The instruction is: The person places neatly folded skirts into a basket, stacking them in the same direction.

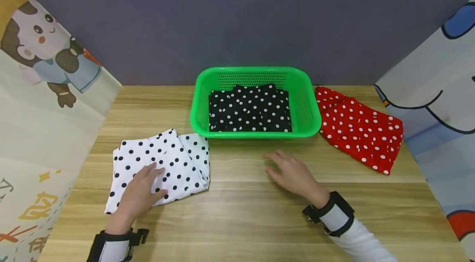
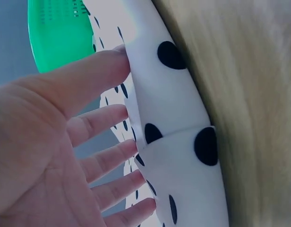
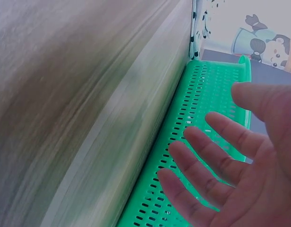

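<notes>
A folded white cloth with black dots (image 1: 163, 167) lies on the wooden table (image 1: 245, 212) at the front left. My left hand (image 1: 142, 190) rests flat on it, fingers straight; the left wrist view shows the fingertips (image 2: 124, 113) touching the white cloth (image 2: 178, 142). My right hand (image 1: 289, 171) hovers open over bare wood just in front of the green basket (image 1: 311, 113), holding nothing. In the right wrist view its spread fingers (image 3: 207, 161) are beside the basket wall (image 3: 197, 109). A folded black cloth with white dots (image 1: 248, 109) lies in the basket.
A red cloth with white dots (image 1: 358, 128) lies on the table right of the basket. Cartoon-printed panels (image 1: 41, 101) stand along the left and right sides, and a dark wall closes the back.
</notes>
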`<state>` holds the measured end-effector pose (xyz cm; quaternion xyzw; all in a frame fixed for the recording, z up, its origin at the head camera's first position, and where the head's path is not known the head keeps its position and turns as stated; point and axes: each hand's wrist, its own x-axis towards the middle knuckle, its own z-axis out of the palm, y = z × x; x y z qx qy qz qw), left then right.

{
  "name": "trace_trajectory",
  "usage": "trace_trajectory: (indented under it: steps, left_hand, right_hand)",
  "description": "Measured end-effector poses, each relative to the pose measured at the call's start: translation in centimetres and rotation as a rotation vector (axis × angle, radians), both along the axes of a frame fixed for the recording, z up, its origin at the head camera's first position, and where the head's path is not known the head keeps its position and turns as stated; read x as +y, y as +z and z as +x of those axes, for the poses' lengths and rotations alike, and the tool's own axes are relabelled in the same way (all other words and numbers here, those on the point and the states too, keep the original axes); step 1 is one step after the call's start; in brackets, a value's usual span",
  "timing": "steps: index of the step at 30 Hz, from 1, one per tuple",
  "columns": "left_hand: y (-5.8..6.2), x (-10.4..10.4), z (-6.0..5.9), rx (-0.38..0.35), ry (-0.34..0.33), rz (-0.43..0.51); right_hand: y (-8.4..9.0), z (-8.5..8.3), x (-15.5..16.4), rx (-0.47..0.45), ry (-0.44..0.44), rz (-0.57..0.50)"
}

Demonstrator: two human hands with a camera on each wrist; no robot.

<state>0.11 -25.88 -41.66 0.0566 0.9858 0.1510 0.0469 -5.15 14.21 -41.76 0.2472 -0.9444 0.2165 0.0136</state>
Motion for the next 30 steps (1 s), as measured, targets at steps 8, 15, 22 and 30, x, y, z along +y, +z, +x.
trace_trajectory:
  steps: [8, 15, 22, 30]
  left_hand:
    - [0.1, 0.9, 1.5, 0.038, -0.036, -0.001]
    - [0.0, 2.2, 2.3, 0.045, -0.074, 0.004]
    - [0.1, 3.1, 2.3, 0.034, -0.110, 0.016]
    - [0.8, 4.5, 2.4, -0.011, -0.171, -0.009]
  right_hand:
    - [-0.2, 0.0, -0.8, -0.023, 0.018, 0.012]
    - [-0.4, 0.1, -1.6, -0.044, 0.048, 0.019]
    - [-0.4, 0.4, -3.1, -0.027, 0.127, 0.064]
    - [-0.4, 1.0, -5.3, -0.016, 0.259, 0.075]
